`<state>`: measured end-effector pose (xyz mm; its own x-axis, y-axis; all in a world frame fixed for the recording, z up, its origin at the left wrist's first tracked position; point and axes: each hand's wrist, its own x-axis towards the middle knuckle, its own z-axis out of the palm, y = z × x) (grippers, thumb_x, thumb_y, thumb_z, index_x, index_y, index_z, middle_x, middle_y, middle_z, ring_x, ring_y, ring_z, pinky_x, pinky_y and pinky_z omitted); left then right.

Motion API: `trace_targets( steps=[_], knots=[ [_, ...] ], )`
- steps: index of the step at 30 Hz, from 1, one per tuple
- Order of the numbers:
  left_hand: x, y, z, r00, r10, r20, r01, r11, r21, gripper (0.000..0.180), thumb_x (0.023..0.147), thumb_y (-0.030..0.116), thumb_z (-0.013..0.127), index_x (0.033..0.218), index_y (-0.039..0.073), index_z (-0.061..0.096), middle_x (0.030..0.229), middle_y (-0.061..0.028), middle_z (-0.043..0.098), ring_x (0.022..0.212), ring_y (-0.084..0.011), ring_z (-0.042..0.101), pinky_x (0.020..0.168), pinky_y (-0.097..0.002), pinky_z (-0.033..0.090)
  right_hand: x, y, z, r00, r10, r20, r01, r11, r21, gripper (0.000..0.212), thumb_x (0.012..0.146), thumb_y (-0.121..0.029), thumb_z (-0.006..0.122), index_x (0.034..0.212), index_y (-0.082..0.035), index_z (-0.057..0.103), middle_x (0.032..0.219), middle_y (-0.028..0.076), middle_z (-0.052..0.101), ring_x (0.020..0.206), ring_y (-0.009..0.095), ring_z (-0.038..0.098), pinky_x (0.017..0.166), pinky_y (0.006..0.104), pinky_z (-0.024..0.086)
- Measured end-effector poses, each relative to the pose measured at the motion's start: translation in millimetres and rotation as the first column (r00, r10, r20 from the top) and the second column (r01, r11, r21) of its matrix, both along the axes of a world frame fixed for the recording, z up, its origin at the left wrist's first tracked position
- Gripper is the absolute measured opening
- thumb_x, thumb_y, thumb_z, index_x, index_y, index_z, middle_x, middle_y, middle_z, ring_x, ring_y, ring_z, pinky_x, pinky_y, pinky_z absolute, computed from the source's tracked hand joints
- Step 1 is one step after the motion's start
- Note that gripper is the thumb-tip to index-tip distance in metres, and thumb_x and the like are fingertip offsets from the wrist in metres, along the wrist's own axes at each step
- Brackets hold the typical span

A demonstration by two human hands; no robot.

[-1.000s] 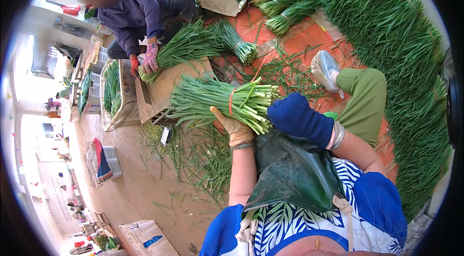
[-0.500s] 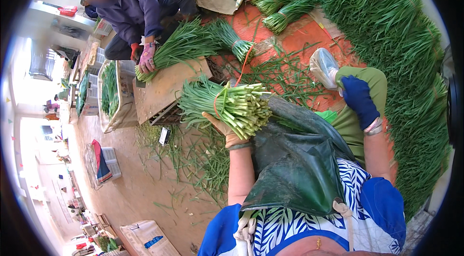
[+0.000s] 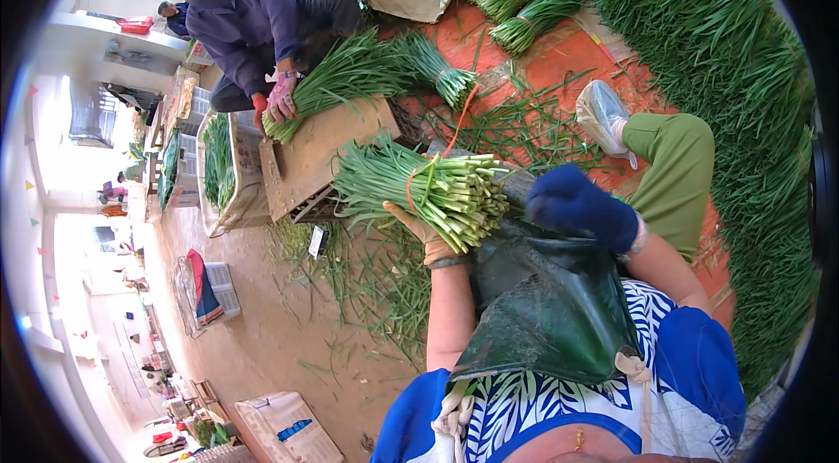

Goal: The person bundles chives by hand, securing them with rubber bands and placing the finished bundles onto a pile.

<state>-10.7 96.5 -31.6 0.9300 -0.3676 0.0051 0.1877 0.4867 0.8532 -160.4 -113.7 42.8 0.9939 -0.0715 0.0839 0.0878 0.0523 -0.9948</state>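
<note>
The banded green bundle sat held in the cupped left hand, cut ends toward the blurred right hand, whose grip I couldn't tell. Beyond were a wooden board, leaf-strewn orange sheeting and a co-worker in purple.

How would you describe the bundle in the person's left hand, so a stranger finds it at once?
Find the dark green apron on the person's front. At its upper left, the tan-gloved left hand holds the bundle, tied with an orange-red band. Unlike the bundles lying beyond, it sits in a tan glove, its pale ends towards the blue-gloved right hand.
</note>
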Motion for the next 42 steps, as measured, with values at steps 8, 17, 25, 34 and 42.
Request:
trace_targets(
  steps=[8,17,25,34,42],
  knots=[
    [11,6,-24,0.909,-0.347,-0.229,0.085,0.695,-0.714,0.085,0.088,0.073,0.033,0.146,0.011,0.032,0.149,-0.0078,0.034,0.135,-0.0278,0.032,0.115,-0.0562,0.014,10,27,18,0.976,-0.031,0.217,0.161,0.771,-0.616,0.016,0.084,-0.024,0.067,0.086,-0.007,0.068,0.071,0.012,0.063,0.066,0.029,0.063,0.060,0.0359,0.048],
    [-3,2,-3,0.920,-0.326,-0.217,0.166,0.827,-0.537,0.095,0.080,0.079,0.040,0.140,0.006,0.038,0.143,-0.0132,0.041,0.128,-0.0323,0.040,0.113,-0.0499,0.025,19,38,38,0.946,0.233,0.224,-0.135,0.915,-0.380,0.014,0.079,-0.018,0.071,0.082,-0.006,0.064,0.073,0.012,0.063,0.066,0.029,0.062,0.060,0.0385,0.048],
    [-1,-3,-12,0.959,-0.121,-0.255,0.024,0.934,-0.356,0.089,0.081,0.074,0.047,0.141,0.009,0.037,0.137,-0.0144,0.046,0.122,-0.0329,0.047,0.106,-0.0487,0.037,49,25,36,0.881,-0.084,0.465,0.468,0.292,-0.834,0.025,0.077,-0.029,0.067,0.088,-0.008,0.061,0.075,0.008,0.060,0.065,0.029,0.059,0.060,0.0415,0.046],
    [-5,3,-14,0.973,-0.079,-0.215,-0.001,0.938,-0.348,0.092,0.078,0.074,0.052,0.140,0.008,0.039,0.138,-0.0107,0.047,0.122,-0.0313,0.046,0.106,-0.0481,0.037,-15,-6,64,0.995,0.060,0.083,0.053,0.390,-0.919,0.020,0.073,-0.026,0.069,0.068,-0.010,0.059,0.063,0.009,0.056,0.060,0.030,0.059,0.056,0.0421,0.045],
    [9,19,3,0.974,-0.085,-0.212,0.004,0.934,-0.356,0.092,0.078,0.074,0.053,0.140,0.007,0.038,0.138,-0.0121,0.046,0.123,-0.0313,0.046,0.105,-0.0497,0.039,-100,-126,53,0.810,-0.505,-0.299,0.164,0.684,-0.711,0.013,0.077,-0.016,0.067,0.076,-0.004,0.061,0.066,0.012,0.057,0.065,0.032,0.057,0.061,0.0391,0.044]
  ],
)
